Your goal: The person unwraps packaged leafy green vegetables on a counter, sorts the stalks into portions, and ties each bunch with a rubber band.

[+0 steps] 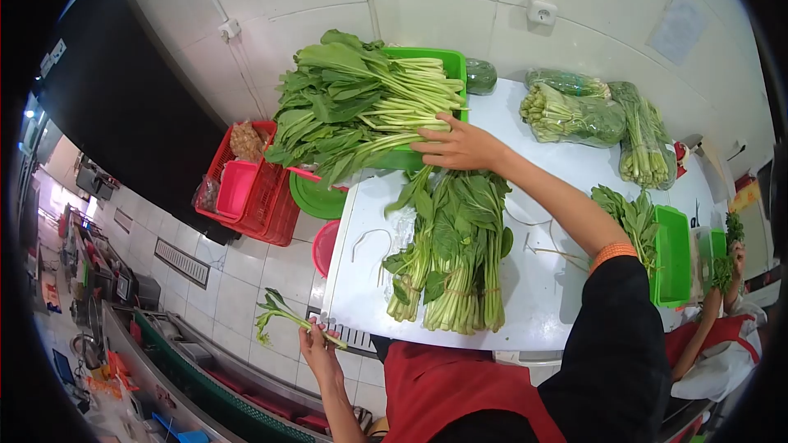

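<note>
A heap of leafy green stalks (353, 98) fills a green crate (447, 56) at the back of the white table (369, 279). My right hand (464, 145) rests at the heap's near right side, fingers apart on the pale stalks. Low on the left, beyond the table's edge, my left hand (320, 353) grips a small leafy stalk (287, 312) between its fingers. Tied bundles of the same greens (460, 254) lie on the table in front of me, stems toward me.
Plastic-wrapped bundles (574, 115) lie at the back right. A second green crate (673, 254) with greens stands at the right. Another person's hand (737, 258) holds greens there. Red baskets (263, 205) and a green lid (316, 197) are at the left.
</note>
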Demonstrator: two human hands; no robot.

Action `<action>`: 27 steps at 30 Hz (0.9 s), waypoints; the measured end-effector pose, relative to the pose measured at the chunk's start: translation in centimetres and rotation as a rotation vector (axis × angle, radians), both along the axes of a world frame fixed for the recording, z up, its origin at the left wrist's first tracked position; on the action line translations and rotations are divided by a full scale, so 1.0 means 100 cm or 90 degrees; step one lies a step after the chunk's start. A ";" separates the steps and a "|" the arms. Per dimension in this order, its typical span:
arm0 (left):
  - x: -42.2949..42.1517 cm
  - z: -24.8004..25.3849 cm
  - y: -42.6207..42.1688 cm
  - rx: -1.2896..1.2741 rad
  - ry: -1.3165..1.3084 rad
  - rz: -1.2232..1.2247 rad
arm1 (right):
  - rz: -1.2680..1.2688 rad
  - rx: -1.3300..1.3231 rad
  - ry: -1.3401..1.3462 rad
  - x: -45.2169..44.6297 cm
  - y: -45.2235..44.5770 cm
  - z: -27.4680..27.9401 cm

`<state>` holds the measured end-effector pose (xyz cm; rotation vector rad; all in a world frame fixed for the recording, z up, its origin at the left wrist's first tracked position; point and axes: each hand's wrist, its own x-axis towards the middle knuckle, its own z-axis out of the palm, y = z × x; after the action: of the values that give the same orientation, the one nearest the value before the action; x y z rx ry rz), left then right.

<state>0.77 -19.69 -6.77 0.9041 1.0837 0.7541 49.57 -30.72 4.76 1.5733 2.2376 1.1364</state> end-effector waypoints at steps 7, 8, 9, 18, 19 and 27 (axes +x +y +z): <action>-0.006 -0.011 -0.011 -0.020 0.002 0.000 | -0.152 0.214 0.132 0.015 0.020 0.087; -0.003 -0.009 -0.012 -0.028 0.010 0.005 | -0.238 0.240 0.334 0.015 0.029 0.090; 0.000 -0.006 -0.013 -0.021 -0.008 -0.030 | -0.323 0.264 0.536 0.018 0.037 0.092; 0.052 0.037 -0.031 0.044 -0.046 -0.189 | -0.340 0.431 0.588 -0.049 0.022 0.047; 0.061 0.042 -0.035 0.080 -0.076 -0.212 | -0.238 0.422 0.684 -0.079 0.010 0.038; 0.130 0.115 -0.109 0.381 -0.056 -0.584 | -0.219 0.092 1.179 -0.263 -0.146 -0.017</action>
<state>13.76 -30.58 4.72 1.6867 0.2567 0.3179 23.31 -45.29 3.07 3.6261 2.0404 -0.8109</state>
